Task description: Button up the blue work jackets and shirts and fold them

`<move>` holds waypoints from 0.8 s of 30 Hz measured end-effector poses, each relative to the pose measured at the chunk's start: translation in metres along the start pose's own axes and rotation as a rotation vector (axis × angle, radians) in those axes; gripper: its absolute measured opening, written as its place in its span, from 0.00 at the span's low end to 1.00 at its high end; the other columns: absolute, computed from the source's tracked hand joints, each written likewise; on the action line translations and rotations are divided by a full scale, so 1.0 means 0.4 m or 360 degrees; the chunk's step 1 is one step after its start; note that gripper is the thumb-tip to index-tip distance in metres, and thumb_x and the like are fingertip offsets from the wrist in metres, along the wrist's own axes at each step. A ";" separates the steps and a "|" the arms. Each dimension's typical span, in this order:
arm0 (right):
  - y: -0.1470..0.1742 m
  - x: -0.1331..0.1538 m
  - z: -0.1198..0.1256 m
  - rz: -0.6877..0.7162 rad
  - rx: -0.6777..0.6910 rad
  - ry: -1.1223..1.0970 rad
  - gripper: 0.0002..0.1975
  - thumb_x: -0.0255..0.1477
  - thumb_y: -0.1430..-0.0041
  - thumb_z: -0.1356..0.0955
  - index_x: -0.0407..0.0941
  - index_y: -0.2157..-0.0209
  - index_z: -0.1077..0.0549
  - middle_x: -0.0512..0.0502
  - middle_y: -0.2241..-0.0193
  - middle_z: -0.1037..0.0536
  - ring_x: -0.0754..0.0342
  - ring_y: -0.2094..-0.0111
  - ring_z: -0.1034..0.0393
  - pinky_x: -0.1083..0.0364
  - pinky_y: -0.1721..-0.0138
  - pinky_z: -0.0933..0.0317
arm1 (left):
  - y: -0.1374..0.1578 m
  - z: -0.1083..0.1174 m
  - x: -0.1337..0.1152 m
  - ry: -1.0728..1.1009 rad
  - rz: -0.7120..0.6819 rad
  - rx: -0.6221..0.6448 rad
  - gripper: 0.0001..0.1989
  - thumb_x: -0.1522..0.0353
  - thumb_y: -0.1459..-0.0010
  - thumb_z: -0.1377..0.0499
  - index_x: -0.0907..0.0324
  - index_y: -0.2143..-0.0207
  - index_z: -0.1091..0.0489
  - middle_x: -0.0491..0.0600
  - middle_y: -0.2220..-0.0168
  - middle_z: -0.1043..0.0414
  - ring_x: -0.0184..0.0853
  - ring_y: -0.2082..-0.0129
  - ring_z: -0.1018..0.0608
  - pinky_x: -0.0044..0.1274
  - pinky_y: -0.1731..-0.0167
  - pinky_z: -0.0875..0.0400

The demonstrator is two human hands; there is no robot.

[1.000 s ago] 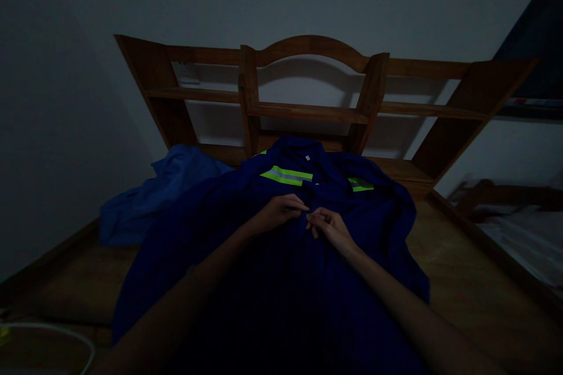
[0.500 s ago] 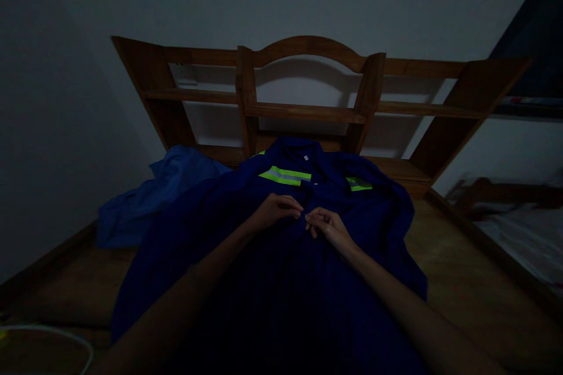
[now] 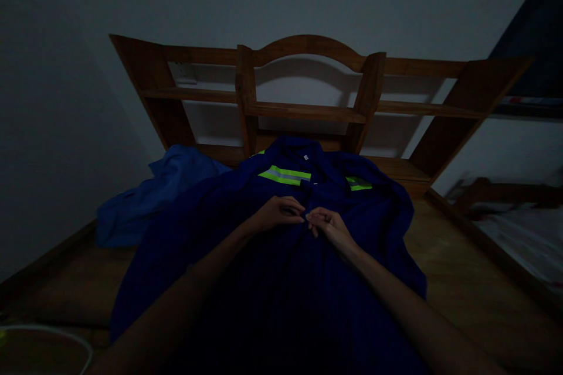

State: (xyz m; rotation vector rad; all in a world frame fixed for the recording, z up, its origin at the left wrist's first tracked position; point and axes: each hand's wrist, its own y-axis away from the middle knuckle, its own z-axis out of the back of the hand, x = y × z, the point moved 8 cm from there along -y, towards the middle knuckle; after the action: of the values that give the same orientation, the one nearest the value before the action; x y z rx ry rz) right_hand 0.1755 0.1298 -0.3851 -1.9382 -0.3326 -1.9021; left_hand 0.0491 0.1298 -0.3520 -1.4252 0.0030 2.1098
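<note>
A dark blue work jacket with yellow-green and grey reflective strips lies spread out before me, collar towards the back. My left hand is over its front opening, thumb and fingers closed in a pinch at the edge of the cloth. Close beside it, my right hand pinches the jacket's front edge between thumb and forefinger. The fingertips of both hands nearly meet. Whether a button or other fastener lies between them is too dark and small to make out.
Behind the jacket stands a wooden headboard with open shelves against the wall. A lighter blue crumpled cloth lies at the left on the wooden surface. At the lower left runs a white cable.
My left hand has shifted slightly down and right, bringing its fingertips nearer to those of my right hand. The right hand and the jacket have hardly moved.
</note>
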 end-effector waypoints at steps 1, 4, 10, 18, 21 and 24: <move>0.000 -0.001 0.002 -0.0007 -0.0011 -0.0008 0.14 0.40 0.50 0.31 0.42 0.72 0.30 0.50 0.79 0.28 0.62 0.83 0.41 0.60 0.78 0.48 | 0.001 -0.002 -0.002 -0.0005 0.0009 -0.0008 0.14 0.65 0.51 0.37 0.62 0.62 0.26 0.51 0.61 0.29 0.32 0.63 0.25 0.21 0.64 0.30; 0.000 -0.007 0.009 -0.0023 -0.0040 -0.0032 0.14 0.39 0.51 0.31 0.42 0.73 0.30 0.51 0.79 0.28 0.63 0.83 0.41 0.60 0.79 0.50 | 0.003 -0.007 -0.012 -0.0044 0.0011 -0.0044 0.13 0.65 0.51 0.38 0.63 0.62 0.27 0.51 0.62 0.30 0.31 0.64 0.25 0.20 0.65 0.29; -0.004 -0.019 0.016 -0.0015 -0.0079 -0.0069 0.12 0.37 0.50 0.31 0.41 0.72 0.30 0.49 0.78 0.27 0.62 0.84 0.39 0.61 0.80 0.49 | 0.005 -0.011 -0.023 -0.0165 -0.0076 -0.0076 0.11 0.67 0.51 0.38 0.62 0.64 0.28 0.49 0.63 0.31 0.29 0.66 0.25 0.20 0.65 0.28; -0.005 -0.017 -0.006 -0.0027 0.0014 -0.0016 0.13 0.31 0.54 0.30 0.42 0.66 0.31 0.52 0.77 0.28 0.62 0.83 0.37 0.61 0.79 0.43 | 0.000 0.009 0.013 -0.0115 -0.0033 -0.0100 0.14 0.64 0.54 0.35 0.63 0.66 0.29 0.48 0.65 0.29 0.31 0.66 0.24 0.21 0.66 0.29; -0.005 -0.023 -0.012 -0.0003 0.0074 0.0070 0.16 0.30 0.56 0.29 0.43 0.63 0.32 0.53 0.75 0.29 0.62 0.82 0.36 0.60 0.80 0.41 | -0.003 0.011 0.032 -0.0060 0.0046 -0.0105 0.16 0.63 0.57 0.34 0.63 0.67 0.29 0.48 0.68 0.28 0.32 0.67 0.24 0.21 0.66 0.30; -0.005 -0.024 -0.006 0.0069 0.0049 0.0248 0.15 0.32 0.53 0.30 0.43 0.62 0.32 0.52 0.74 0.29 0.62 0.81 0.36 0.61 0.79 0.40 | -0.003 0.007 0.045 -0.0025 0.0128 -0.0093 0.17 0.63 0.58 0.33 0.63 0.67 0.29 0.48 0.70 0.26 0.33 0.68 0.24 0.21 0.67 0.31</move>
State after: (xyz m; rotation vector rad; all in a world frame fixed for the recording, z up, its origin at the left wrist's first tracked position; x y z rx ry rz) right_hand 0.1721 0.1317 -0.3945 -1.7505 -0.2706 -1.9929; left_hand 0.0426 0.1401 -0.3657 -1.4650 -0.0077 2.2028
